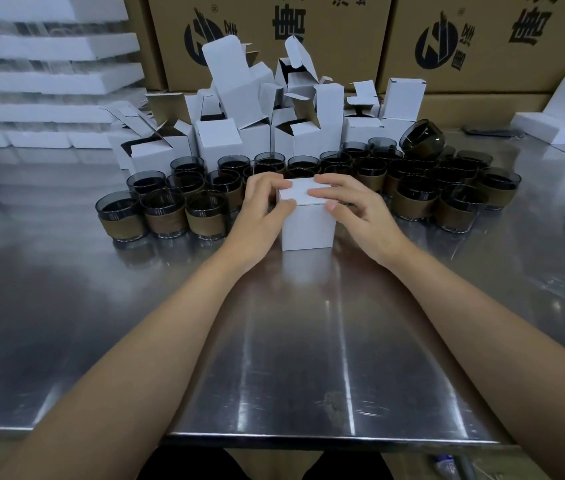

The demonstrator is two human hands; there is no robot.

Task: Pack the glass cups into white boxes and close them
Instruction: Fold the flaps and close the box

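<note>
Box of white cardboard (307, 225), small and cube-shaped, stands closed on the steel table (291, 341); left hand (258, 206) and right hand (355, 207) each pinch its lid edges. Behind it crowd dark glass cups (167, 213) with brown bands, and beyond them open white boxes (218, 140).

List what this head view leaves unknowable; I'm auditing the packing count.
Head view only.
- Contents of the white box: opaque walls and top hide any cup.
- Lid tuck: left hand and right hand cover the top edges.
- Rear glass cups: front rows hide them; no full count.
- Brown cartons: print cut by the top edge.
</note>
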